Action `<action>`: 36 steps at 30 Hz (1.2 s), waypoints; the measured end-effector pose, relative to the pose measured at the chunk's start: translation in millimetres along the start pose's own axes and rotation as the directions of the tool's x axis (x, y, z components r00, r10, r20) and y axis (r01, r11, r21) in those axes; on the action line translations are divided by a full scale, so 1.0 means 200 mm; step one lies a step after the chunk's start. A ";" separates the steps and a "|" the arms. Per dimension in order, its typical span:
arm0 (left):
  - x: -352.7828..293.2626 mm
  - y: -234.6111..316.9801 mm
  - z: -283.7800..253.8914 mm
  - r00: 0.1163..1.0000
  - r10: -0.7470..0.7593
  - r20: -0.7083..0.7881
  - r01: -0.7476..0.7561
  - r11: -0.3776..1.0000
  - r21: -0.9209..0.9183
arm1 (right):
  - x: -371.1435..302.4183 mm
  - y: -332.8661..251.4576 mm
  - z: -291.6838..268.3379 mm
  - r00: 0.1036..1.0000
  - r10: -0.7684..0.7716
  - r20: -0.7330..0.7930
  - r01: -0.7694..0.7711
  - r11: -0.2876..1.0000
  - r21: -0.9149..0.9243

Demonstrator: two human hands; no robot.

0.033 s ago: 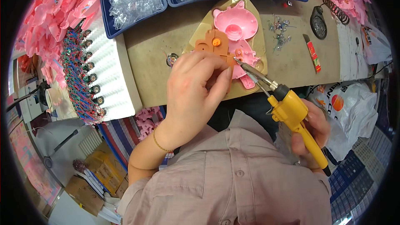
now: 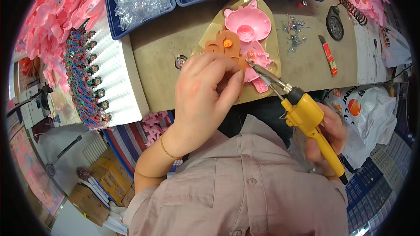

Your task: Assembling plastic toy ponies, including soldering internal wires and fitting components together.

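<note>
head: right fingers (image 2: 335, 127) hold one soldering iron (image 2: 305, 112), three bins (image 2: 218, 1) beyond.

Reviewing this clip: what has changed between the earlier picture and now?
Nothing visibly moved, and nothing was taken up or let go. The right hand holds the yellow soldering iron as before, the left hand stays at the brown block, and the upper pink shell lies where it was.
</note>
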State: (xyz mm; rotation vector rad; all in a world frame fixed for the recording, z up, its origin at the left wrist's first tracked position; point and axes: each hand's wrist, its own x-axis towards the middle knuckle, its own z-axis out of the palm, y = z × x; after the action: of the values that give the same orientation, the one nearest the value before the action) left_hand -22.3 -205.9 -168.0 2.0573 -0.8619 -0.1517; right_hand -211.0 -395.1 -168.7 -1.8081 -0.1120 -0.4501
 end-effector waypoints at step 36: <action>0.02 -0.01 -0.04 0.995 -0.002 0.100 -0.002 0.999 0.042 | 0.02 0.01 0.01 0.985 -0.167 0.039 0.171 0.937 -0.304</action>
State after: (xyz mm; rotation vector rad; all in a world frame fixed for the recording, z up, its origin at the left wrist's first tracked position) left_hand -15.5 -201.8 -163.6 2.1037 -0.9338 -0.2403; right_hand -206.6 -394.4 -170.2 -2.1168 -0.2170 -0.6049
